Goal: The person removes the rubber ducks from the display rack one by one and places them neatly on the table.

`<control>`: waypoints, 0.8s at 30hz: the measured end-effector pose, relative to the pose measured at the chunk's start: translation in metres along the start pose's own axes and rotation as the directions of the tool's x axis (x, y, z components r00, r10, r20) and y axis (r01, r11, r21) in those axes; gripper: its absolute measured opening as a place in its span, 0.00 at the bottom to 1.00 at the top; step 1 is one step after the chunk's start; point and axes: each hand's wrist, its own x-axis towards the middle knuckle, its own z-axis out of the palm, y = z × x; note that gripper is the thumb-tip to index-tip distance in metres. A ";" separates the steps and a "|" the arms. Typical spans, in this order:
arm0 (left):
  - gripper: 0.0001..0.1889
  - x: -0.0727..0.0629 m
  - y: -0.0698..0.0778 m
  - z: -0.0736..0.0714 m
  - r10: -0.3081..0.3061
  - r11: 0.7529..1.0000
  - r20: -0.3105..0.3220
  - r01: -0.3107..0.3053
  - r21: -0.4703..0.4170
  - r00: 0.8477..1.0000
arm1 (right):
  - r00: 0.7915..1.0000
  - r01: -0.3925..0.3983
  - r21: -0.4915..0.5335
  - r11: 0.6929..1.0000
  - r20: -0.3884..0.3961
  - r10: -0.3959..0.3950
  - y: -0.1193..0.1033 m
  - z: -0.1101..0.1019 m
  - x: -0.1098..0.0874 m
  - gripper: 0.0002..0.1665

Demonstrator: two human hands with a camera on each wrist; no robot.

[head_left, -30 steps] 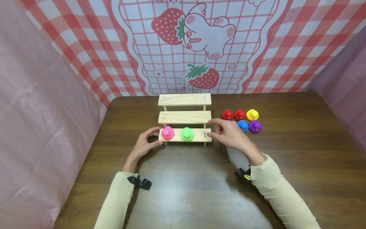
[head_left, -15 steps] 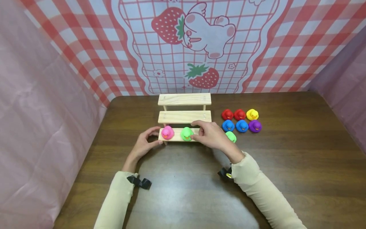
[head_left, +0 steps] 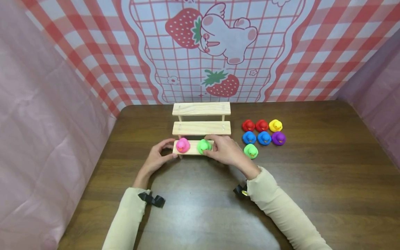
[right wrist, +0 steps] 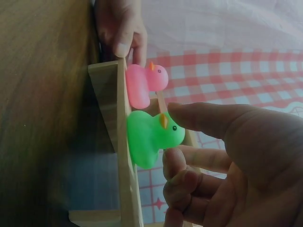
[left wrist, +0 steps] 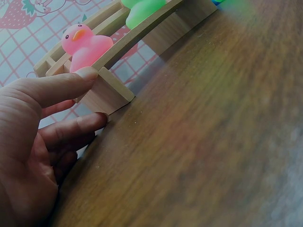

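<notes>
A three-step wooden display stand (head_left: pixel 201 128) stands on the table. A pink rubber duck (head_left: pixel 182 145) and a green rubber duck (head_left: pixel 203 147) sit on its lowest step. My left hand (head_left: pixel 157 156) grips the left end of that step, its thumb on the board's edge in the left wrist view. The fingers of my right hand (head_left: pixel 226 150) are around the green duck's head, thumb at the beak side and index finger behind, as the right wrist view shows. The right hand hides the right end of the lowest step.
Right of the stand lie two red ducks (head_left: pixel 255 125), a yellow duck (head_left: pixel 276 125), two blue ducks (head_left: pixel 257 138), a purple duck (head_left: pixel 278 138) and another green duck (head_left: pixel 251 151). A checked cloth (head_left: pixel 200 52) hangs behind the table (head_left: pixel 193 208).
My right hand has moved left from the lowest step's right end to the green duck on it and closed around it. The left hand has stayed at the stand's left end.
</notes>
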 end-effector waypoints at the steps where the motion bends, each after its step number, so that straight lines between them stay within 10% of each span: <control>1: 0.32 0.000 0.000 0.000 0.000 1.000 0.001 0.000 0.001 1.000 | 1.000 -0.004 -0.002 1.000 0.004 0.004 0.000 0.001 0.000 0.27; 24: 0.31 0.000 0.000 0.000 0.002 1.000 0.010 -0.002 -0.009 1.000 | 1.000 0.019 -0.071 0.997 -0.018 -0.020 -0.003 0.011 0.001 0.27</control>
